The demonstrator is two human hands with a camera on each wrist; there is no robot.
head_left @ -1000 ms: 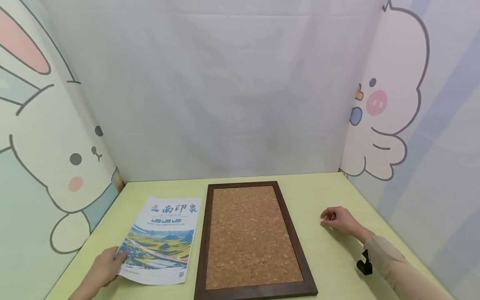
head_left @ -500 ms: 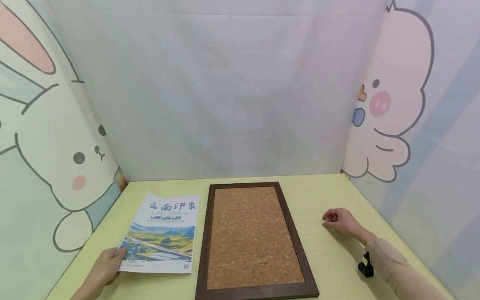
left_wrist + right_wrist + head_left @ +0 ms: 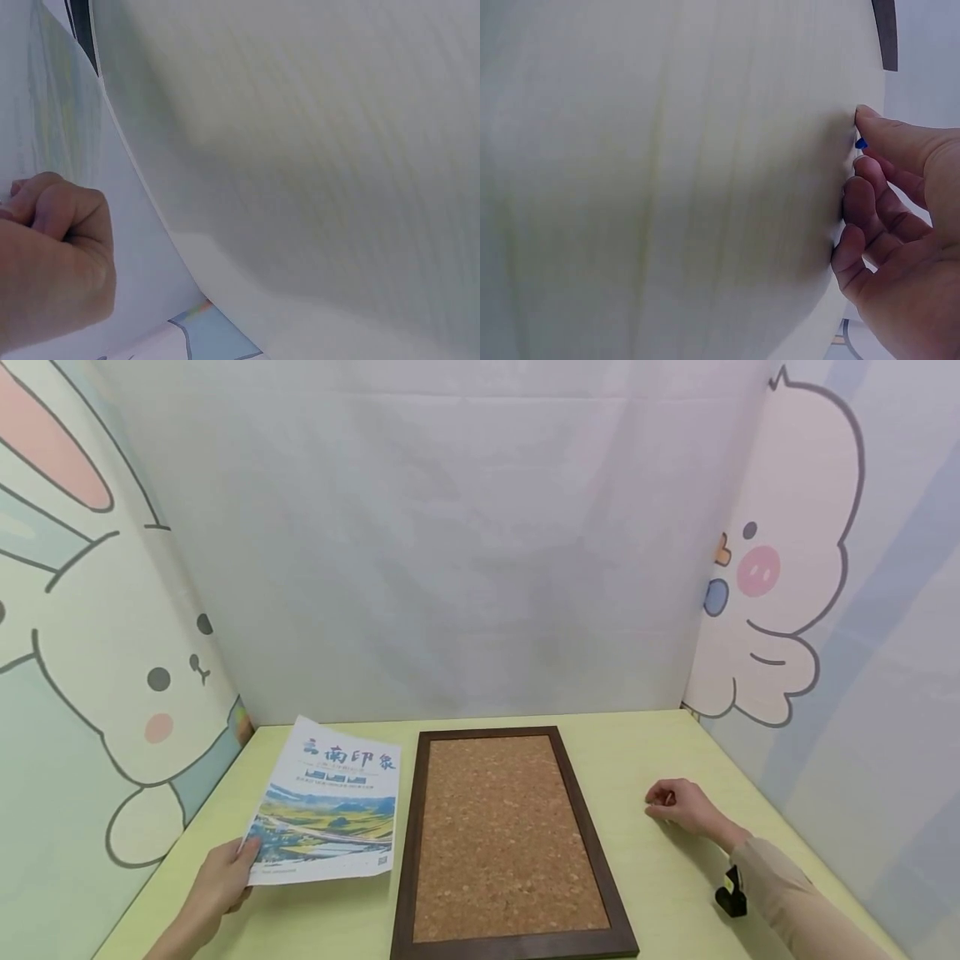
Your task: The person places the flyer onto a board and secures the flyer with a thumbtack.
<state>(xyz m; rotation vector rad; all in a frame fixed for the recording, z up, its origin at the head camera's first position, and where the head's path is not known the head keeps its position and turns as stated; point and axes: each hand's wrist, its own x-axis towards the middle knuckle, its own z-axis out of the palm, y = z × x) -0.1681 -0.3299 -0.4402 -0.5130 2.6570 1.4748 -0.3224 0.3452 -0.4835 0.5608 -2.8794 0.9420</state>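
Note:
In the head view my left hand [image 3: 221,877] grips a poster [image 3: 330,814] by its lower left edge, thumb on the printed face. Blue Chinese characters head the white sheet, above a painted landscape of fields and hills. The sheet is lifted off the table, its bottom edge casting a shadow below. To its right lies a cork board [image 3: 510,835] in a dark brown frame. Right of the board, low over the table, is my right hand [image 3: 686,806] with curled fingers. Its thumb and forefinger pinch a small blue piece [image 3: 862,143], mostly hidden, in the right wrist view.
The pale yellow table [image 3: 622,743] meets a grey-white curtain wall [image 3: 465,543] at the back. Side panels carry a cartoon rabbit [image 3: 97,693] on the left and a white cartoon animal [image 3: 795,527] on the right. A small black device [image 3: 731,897] sits at my right wrist.
My left hand has raised the poster from the table, moving slightly up and to the right, and the sheet's top left corner now tilts higher. The right hand has hardly moved.

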